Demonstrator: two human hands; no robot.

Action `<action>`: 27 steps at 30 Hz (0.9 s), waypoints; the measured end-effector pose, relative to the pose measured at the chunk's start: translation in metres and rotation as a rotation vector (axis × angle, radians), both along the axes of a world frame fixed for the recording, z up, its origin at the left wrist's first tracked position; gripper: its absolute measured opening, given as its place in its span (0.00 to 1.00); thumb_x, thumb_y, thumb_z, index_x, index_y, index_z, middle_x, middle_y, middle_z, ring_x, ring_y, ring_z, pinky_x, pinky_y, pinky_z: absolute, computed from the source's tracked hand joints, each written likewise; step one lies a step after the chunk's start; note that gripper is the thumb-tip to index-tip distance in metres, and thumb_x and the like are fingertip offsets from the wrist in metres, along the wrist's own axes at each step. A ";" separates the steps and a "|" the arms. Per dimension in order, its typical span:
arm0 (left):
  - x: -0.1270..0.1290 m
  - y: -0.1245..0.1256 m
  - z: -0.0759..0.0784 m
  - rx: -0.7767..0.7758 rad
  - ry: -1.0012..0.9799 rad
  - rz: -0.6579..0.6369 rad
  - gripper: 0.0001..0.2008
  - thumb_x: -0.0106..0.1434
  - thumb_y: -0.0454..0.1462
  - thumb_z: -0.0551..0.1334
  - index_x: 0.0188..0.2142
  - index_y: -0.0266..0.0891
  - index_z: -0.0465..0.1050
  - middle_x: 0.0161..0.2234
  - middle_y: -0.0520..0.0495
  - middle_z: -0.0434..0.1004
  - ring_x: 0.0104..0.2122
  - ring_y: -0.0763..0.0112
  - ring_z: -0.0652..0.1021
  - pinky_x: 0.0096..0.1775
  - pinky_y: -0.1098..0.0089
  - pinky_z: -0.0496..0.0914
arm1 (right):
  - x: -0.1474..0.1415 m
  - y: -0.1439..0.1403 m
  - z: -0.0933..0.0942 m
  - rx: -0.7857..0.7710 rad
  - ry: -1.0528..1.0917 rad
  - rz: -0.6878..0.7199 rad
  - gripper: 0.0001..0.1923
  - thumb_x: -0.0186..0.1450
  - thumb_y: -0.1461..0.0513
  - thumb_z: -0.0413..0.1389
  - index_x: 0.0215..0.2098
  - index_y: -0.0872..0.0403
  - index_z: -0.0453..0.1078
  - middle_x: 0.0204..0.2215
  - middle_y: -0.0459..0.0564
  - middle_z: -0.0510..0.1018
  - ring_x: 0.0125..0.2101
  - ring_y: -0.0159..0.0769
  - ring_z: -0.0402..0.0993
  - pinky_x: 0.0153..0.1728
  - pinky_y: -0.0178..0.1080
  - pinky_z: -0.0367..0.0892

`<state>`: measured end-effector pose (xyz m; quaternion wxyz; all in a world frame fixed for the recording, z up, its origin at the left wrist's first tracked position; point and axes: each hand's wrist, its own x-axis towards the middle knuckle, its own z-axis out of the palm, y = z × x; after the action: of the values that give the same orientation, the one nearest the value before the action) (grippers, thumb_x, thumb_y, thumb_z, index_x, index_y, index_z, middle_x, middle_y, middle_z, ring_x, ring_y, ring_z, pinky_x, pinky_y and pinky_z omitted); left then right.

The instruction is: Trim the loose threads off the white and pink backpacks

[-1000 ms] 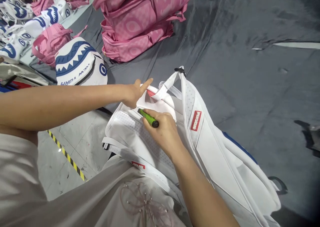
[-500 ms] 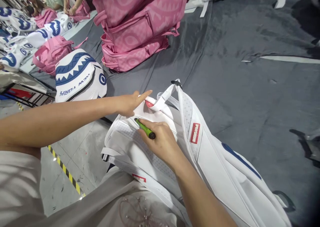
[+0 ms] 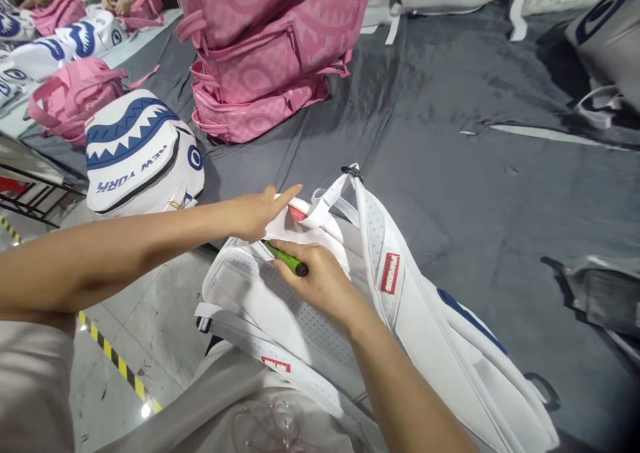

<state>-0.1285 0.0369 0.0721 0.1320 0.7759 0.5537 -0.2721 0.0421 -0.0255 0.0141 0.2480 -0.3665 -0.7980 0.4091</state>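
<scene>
A white backpack lies on its side in front of me, its dotted padded back and shoulder straps turned up toward me. My right hand is closed around a short green pen-like tool with a black butt end. The tool's front end points into the panel near the backpack's top edge, and its tip is hidden. Just beyond it my left hand rests on the top edge, fingers stretched out, beside a red patch under the top handle.
Stacked pink backpacks stand at the back on a dark grey covered table. A white-and-blue backpack sits to the left. Another person's hands work at upper left. A black strap piece lies at right.
My right hand and the green tool have shifted slightly left, and the tool's front end is now less visible. The left hand stays at the top edge. The view has turned slightly right.
</scene>
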 end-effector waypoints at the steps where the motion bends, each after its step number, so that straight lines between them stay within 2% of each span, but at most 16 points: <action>1: -0.001 0.000 -0.001 0.003 0.003 -0.001 0.58 0.59 0.33 0.64 0.69 0.50 0.15 0.62 0.34 0.59 0.41 0.62 0.79 0.39 0.69 0.70 | 0.000 0.000 0.000 0.001 0.000 -0.009 0.15 0.67 0.63 0.54 0.49 0.53 0.77 0.33 0.50 0.84 0.31 0.37 0.78 0.36 0.37 0.66; 4: -0.001 0.000 -0.002 0.008 0.018 -0.006 0.58 0.59 0.33 0.64 0.69 0.51 0.15 0.62 0.34 0.59 0.42 0.61 0.79 0.39 0.69 0.70 | -0.001 0.000 0.001 0.028 -0.018 -0.051 0.15 0.67 0.64 0.54 0.50 0.54 0.77 0.30 0.49 0.83 0.31 0.37 0.77 0.36 0.38 0.65; 8: 0.000 0.000 0.000 0.012 -0.002 0.005 0.57 0.60 0.34 0.63 0.69 0.50 0.16 0.61 0.34 0.59 0.43 0.60 0.79 0.40 0.68 0.70 | -0.001 0.000 0.002 -0.010 -0.022 -0.007 0.15 0.66 0.64 0.55 0.49 0.53 0.77 0.31 0.49 0.84 0.28 0.35 0.76 0.33 0.36 0.64; 13: 0.001 0.000 -0.001 0.012 0.000 0.012 0.57 0.60 0.33 0.64 0.70 0.50 0.17 0.60 0.34 0.60 0.42 0.60 0.79 0.39 0.68 0.70 | 0.000 0.000 0.002 0.014 -0.040 -0.060 0.15 0.66 0.64 0.54 0.49 0.53 0.77 0.33 0.50 0.84 0.31 0.37 0.78 0.37 0.38 0.65; 16: 0.002 0.000 -0.001 0.015 0.003 0.025 0.57 0.60 0.33 0.64 0.70 0.50 0.18 0.60 0.34 0.59 0.43 0.60 0.79 0.39 0.68 0.70 | 0.001 0.000 0.002 -0.009 -0.036 -0.025 0.15 0.67 0.63 0.54 0.50 0.52 0.77 0.33 0.49 0.84 0.31 0.37 0.78 0.36 0.37 0.65; 20: 0.000 0.000 -0.004 0.021 -0.005 0.003 0.57 0.59 0.33 0.64 0.70 0.49 0.17 0.59 0.34 0.60 0.44 0.59 0.78 0.38 0.69 0.70 | 0.000 -0.001 0.003 -0.014 -0.039 -0.071 0.16 0.66 0.64 0.54 0.51 0.54 0.77 0.32 0.50 0.84 0.29 0.36 0.77 0.34 0.36 0.64; 27: -0.003 0.000 -0.007 0.030 -0.027 0.000 0.56 0.59 0.34 0.64 0.70 0.50 0.19 0.59 0.34 0.60 0.45 0.58 0.78 0.39 0.68 0.70 | -0.002 0.000 0.006 -0.028 -0.050 -0.061 0.16 0.66 0.64 0.54 0.50 0.53 0.77 0.34 0.50 0.84 0.31 0.37 0.78 0.35 0.37 0.65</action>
<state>-0.1316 0.0372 0.0647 0.1279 0.7814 0.5559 -0.2530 0.0403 -0.0250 0.0204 0.2352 -0.4043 -0.7866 0.4031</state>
